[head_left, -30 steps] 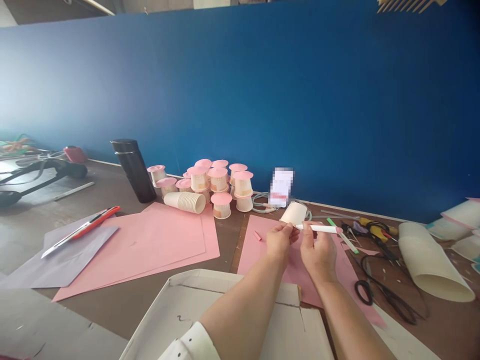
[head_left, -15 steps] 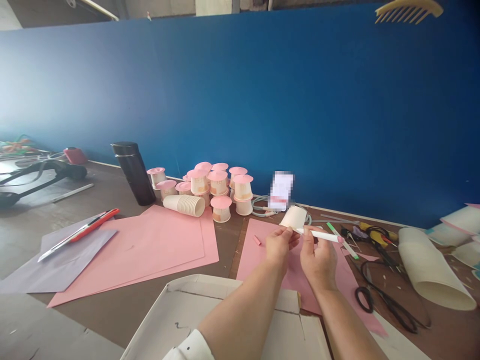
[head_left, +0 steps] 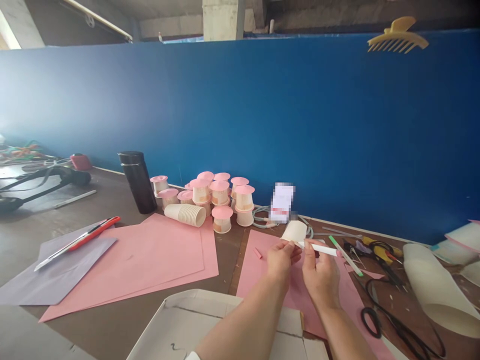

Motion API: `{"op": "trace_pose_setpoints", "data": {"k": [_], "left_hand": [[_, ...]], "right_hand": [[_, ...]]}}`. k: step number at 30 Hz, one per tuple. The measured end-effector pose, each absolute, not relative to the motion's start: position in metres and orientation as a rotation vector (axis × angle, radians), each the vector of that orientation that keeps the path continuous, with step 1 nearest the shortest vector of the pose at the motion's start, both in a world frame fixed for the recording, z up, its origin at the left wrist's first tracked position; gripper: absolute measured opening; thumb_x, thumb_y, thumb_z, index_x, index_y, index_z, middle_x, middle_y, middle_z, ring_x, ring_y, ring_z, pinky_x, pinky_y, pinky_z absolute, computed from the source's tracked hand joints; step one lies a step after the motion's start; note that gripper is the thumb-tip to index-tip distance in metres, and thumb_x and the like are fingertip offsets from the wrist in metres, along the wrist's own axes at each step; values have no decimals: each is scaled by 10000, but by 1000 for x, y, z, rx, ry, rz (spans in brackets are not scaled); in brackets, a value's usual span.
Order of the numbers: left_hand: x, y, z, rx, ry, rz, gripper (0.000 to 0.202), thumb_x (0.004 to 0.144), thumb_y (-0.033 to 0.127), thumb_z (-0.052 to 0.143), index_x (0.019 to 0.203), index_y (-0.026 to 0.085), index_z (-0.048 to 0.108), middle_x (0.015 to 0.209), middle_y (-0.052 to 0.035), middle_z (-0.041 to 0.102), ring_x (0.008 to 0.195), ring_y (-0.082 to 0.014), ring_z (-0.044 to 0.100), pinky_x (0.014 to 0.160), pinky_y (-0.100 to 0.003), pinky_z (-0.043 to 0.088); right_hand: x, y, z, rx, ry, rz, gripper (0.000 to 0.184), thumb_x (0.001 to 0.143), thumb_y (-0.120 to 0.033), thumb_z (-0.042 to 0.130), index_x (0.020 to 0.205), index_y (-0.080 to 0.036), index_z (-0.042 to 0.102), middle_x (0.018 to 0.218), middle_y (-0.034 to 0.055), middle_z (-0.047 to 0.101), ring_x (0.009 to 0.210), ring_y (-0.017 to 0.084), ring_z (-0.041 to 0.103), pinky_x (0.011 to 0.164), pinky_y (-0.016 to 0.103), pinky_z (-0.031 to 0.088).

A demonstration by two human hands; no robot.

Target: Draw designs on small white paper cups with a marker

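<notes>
My left hand (head_left: 282, 257) pinches the rim of a small white paper cup (head_left: 294, 231), which is turned with its base away from me. In my right hand (head_left: 320, 267) is a white marker pen (head_left: 322, 249) with a pink end, its tip close to the cup's rim. I cannot tell whether the tip touches the cup. Both hands are above a pink paper sheet (head_left: 249, 262), where a small pink pen cap (head_left: 258, 253) lies to the left. Right of my right hand lies a white pen with green ends (head_left: 347, 256).
Several cups with pink paper tops (head_left: 220, 192) stand stacked near the blue wall, beside a nest of paper cups (head_left: 185, 214) and a black bottle (head_left: 138, 182). A red utility knife (head_left: 80, 241) rests on grey paper at left. Black-handled scissors (head_left: 371, 321) and a large paper tube (head_left: 437, 287) lie at right.
The camera has tilted up slightly, so the whole scene sits lower in view. Both hands keep their hold on the cup and the marker pen, with little other movement.
</notes>
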State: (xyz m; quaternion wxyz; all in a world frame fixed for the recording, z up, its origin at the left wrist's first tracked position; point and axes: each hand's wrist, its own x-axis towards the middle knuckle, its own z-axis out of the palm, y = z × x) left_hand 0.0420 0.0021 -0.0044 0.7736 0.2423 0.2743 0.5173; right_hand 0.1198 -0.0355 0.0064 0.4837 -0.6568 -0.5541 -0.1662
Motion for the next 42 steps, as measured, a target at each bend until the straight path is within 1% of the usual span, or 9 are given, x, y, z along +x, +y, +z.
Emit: {"op": "trace_pose_setpoints", "data": {"k": [6, 9, 11, 13, 16, 20, 26, 31, 42], "left_hand": [[44, 5, -8, 523, 614, 1137, 276, 640, 349, 723, 733, 102, 643, 726, -87, 638, 712, -165, 615, 777, -315, 476], [46, 7, -11, 517, 612, 1131, 258, 647, 338, 715, 729, 104, 643, 728, -87, 639, 693, -157, 608, 761, -306, 472], [45, 6, -11, 507, 604, 1154, 235, 660, 326, 704, 724, 110, 639, 722, -79, 638, 659, -143, 596, 756, -303, 471], [44, 5, -9, 509, 593, 1169, 201, 659, 294, 703, 714, 114, 633, 696, -69, 629, 640, -138, 590, 759, -304, 472], [41, 3, -4, 504, 601, 1150, 181, 665, 280, 703, 704, 120, 629, 691, -64, 625, 654, -138, 595, 781, -305, 473], [40, 3, 0, 502, 593, 1139, 154, 685, 269, 687, 701, 128, 627, 671, -57, 618, 657, -141, 601, 793, -314, 476], [41, 4, 1, 500, 607, 1140, 156, 682, 268, 686, 664, 132, 611, 671, -58, 615, 656, -141, 606, 811, -328, 478], [40, 4, 2, 498, 621, 1139, 146, 674, 253, 685, 653, 141, 594, 687, -59, 619, 704, -153, 619, 835, -332, 479], [40, 4, 3, 514, 689, 1143, 153, 687, 269, 675, 641, 148, 594, 680, -56, 616, 725, -168, 618, 810, -332, 485]], "right_hand": [[124, -34, 4, -1600, -1374, -354, 418, 901, -474, 347, 871, -157, 618, 807, 126, 671, 806, 249, 598, 674, 342, 436], [123, -32, 2, -1589, -1378, -352, 389, 906, -442, 361, 886, -151, 618, 812, 124, 672, 750, 227, 607, 661, 334, 438], [121, -32, 1, -1567, -1390, -376, 373, 904, -424, 372, 901, -144, 619, 806, 126, 669, 757, 227, 611, 657, 329, 443], [118, -33, 1, -1564, -1362, -408, 360, 900, -413, 385, 902, -142, 621, 819, 131, 665, 812, 239, 612, 689, 340, 447], [116, -32, 2, -1564, -1361, -378, 326, 902, -382, 394, 914, -144, 616, 855, 122, 665, 835, 226, 610, 716, 336, 454], [114, -33, 3, -1576, -1359, -372, 312, 902, -366, 398, 933, -141, 612, 854, 118, 662, 851, 223, 606, 730, 334, 456], [112, -34, 8, -1591, -1331, -341, 314, 895, -379, 405, 913, -146, 615, 836, 117, 657, 824, 217, 611, 710, 325, 458], [112, -33, 8, -1636, -1303, -318, 324, 887, -392, 407, 923, -150, 620, 837, 117, 654, 806, 217, 603, 702, 325, 453], [110, -31, 7, -1641, -1300, -267, 354, 887, -418, 396, 933, -149, 621, 845, 119, 650, 805, 217, 595, 715, 329, 445]]}}
